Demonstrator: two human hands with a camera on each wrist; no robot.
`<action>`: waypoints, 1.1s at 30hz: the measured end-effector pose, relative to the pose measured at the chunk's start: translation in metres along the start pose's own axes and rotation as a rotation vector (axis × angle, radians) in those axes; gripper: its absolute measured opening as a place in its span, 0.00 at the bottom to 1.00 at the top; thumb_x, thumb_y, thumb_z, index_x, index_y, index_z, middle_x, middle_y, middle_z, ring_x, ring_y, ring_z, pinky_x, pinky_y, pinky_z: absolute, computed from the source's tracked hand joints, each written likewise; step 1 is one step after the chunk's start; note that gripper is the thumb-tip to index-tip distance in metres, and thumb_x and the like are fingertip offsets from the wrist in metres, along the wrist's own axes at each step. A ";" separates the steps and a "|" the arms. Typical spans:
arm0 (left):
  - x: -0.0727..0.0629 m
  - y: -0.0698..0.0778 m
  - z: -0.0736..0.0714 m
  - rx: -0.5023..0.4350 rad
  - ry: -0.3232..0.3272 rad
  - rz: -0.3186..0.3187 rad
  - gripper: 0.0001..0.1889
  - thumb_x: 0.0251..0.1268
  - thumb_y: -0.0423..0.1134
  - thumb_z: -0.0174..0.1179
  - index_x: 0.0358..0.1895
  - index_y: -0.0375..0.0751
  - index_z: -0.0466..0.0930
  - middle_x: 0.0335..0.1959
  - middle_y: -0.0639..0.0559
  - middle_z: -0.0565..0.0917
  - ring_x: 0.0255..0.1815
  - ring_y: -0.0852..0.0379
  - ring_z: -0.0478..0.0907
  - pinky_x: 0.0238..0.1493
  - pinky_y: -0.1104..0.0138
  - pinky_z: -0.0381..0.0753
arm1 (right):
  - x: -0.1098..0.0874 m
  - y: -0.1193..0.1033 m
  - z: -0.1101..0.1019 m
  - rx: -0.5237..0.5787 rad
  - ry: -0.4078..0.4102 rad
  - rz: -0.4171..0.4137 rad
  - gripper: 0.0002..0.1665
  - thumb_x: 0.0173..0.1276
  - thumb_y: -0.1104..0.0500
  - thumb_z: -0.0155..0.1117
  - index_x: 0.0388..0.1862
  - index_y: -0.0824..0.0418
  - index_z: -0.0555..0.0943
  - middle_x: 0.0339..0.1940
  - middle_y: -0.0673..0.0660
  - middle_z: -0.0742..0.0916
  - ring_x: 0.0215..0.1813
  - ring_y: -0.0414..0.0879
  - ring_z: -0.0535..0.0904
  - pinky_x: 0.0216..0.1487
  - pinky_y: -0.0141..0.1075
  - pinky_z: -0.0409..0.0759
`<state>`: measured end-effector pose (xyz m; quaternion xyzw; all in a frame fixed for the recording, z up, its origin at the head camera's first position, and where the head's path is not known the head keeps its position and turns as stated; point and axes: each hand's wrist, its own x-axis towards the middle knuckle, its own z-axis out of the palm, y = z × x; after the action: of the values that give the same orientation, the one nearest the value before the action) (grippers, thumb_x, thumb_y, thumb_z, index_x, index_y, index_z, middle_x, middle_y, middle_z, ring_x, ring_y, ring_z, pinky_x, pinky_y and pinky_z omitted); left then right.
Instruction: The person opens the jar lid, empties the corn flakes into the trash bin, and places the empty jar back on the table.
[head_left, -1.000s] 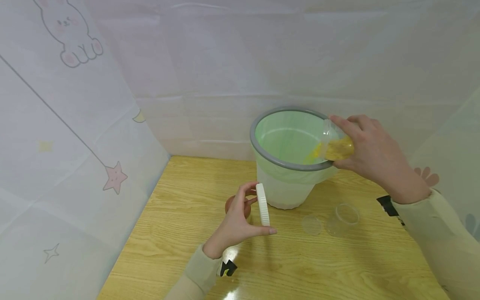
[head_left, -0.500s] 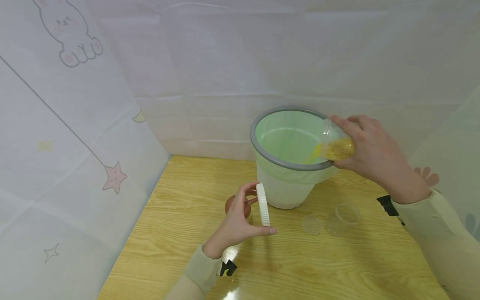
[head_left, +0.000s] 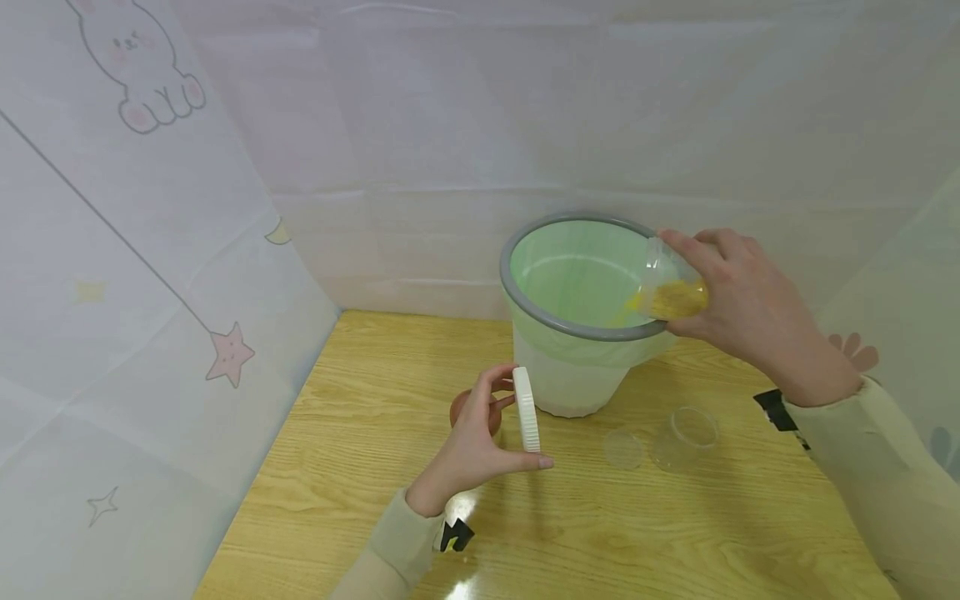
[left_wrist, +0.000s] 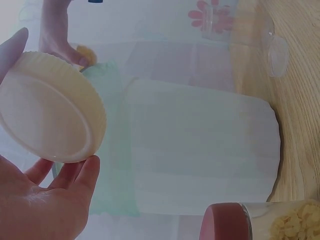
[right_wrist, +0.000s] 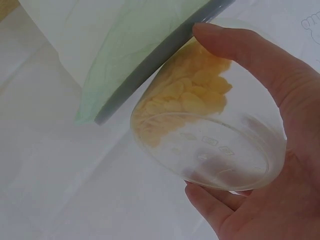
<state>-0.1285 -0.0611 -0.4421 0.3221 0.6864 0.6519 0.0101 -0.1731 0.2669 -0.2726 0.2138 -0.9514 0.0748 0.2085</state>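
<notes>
My left hand (head_left: 468, 446) pinches a white ribbed screw lid (head_left: 527, 410) on edge between thumb and fingers, in front of the bin. Up at the right, my right hand (head_left: 750, 304) grips a clear plastic jar (right_wrist: 215, 145) lying tipped, its mouth over the bin's grey rim (head_left: 570, 327). Yellow flakes (right_wrist: 192, 95) lie along the jar's lower side, and some yellow shows at its mouth. The trash bin (head_left: 570, 383) is white with a thin green liner (head_left: 573, 267) inside, folded over the outside. The bin's floor is hidden from the head view.
Behind my left hand stands a jar with a reddish lid (left_wrist: 227, 222), holding pale yellow flakes (left_wrist: 300, 222). A clear empty jar (head_left: 684, 439) and a clear disc (head_left: 623, 450) are on the wooden table (head_left: 360, 400), right of the bin. Printed cloth (head_left: 420, 125) hangs behind.
The yellow flakes in the tipped jar have shifted a little, and the yellow at its mouth has thinned. Both hands stay almost in place.
</notes>
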 end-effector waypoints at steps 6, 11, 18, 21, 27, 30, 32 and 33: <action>0.000 0.000 0.000 0.015 0.002 -0.006 0.58 0.41 0.35 0.85 0.76 0.56 0.55 0.69 0.54 0.65 0.68 0.49 0.62 0.70 0.55 0.68 | 0.001 -0.001 0.000 0.005 -0.005 0.007 0.66 0.40 0.60 0.87 0.80 0.54 0.64 0.59 0.73 0.74 0.55 0.74 0.69 0.45 0.68 0.73; 0.000 0.002 0.001 0.012 0.004 -0.015 0.59 0.40 0.31 0.85 0.76 0.53 0.54 0.70 0.51 0.65 0.69 0.47 0.62 0.70 0.54 0.68 | 0.001 -0.001 -0.001 0.001 -0.014 0.009 0.65 0.40 0.60 0.88 0.79 0.55 0.65 0.59 0.73 0.74 0.55 0.73 0.69 0.42 0.67 0.75; 0.000 0.018 0.001 0.015 0.002 -0.015 0.57 0.41 0.28 0.83 0.76 0.44 0.54 0.69 0.45 0.65 0.67 0.42 0.62 0.70 0.55 0.68 | 0.001 -0.003 -0.002 -0.008 -0.026 0.018 0.65 0.40 0.59 0.88 0.79 0.55 0.65 0.59 0.72 0.74 0.56 0.73 0.69 0.43 0.67 0.75; 0.000 0.002 0.001 0.017 -0.001 -0.005 0.59 0.41 0.32 0.85 0.76 0.52 0.54 0.70 0.51 0.64 0.68 0.44 0.62 0.70 0.54 0.68 | 0.001 -0.003 -0.002 -0.007 -0.025 0.019 0.65 0.40 0.59 0.88 0.79 0.56 0.65 0.60 0.72 0.74 0.56 0.73 0.69 0.43 0.68 0.75; -0.001 -0.003 0.000 0.011 -0.009 0.002 0.59 0.41 0.35 0.85 0.76 0.55 0.54 0.70 0.52 0.65 0.69 0.44 0.62 0.70 0.53 0.68 | 0.001 -0.003 -0.003 -0.006 -0.036 0.023 0.65 0.41 0.59 0.87 0.79 0.55 0.65 0.60 0.73 0.74 0.56 0.73 0.69 0.43 0.68 0.74; -0.001 -0.002 0.000 0.017 -0.007 -0.005 0.59 0.41 0.35 0.86 0.76 0.55 0.54 0.70 0.50 0.65 0.69 0.46 0.62 0.70 0.54 0.68 | 0.001 -0.003 -0.002 -0.007 -0.034 0.022 0.64 0.42 0.59 0.87 0.79 0.55 0.65 0.60 0.72 0.74 0.56 0.73 0.69 0.41 0.67 0.75; -0.001 -0.002 0.001 0.025 -0.003 -0.009 0.59 0.40 0.35 0.86 0.76 0.55 0.54 0.70 0.48 0.65 0.68 0.47 0.62 0.70 0.55 0.68 | 0.001 -0.003 -0.002 -0.010 -0.029 0.020 0.64 0.41 0.59 0.87 0.79 0.54 0.65 0.60 0.72 0.74 0.56 0.74 0.69 0.40 0.68 0.75; -0.001 -0.001 0.001 0.028 -0.002 -0.010 0.59 0.40 0.35 0.86 0.76 0.55 0.54 0.70 0.46 0.65 0.68 0.47 0.62 0.70 0.55 0.68 | 0.001 -0.003 -0.002 -0.011 -0.027 0.019 0.64 0.41 0.59 0.87 0.79 0.54 0.65 0.60 0.72 0.74 0.57 0.74 0.69 0.39 0.68 0.76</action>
<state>-0.1277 -0.0608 -0.4440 0.3191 0.6971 0.6420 0.0095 -0.1719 0.2645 -0.2703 0.2045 -0.9566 0.0687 0.1960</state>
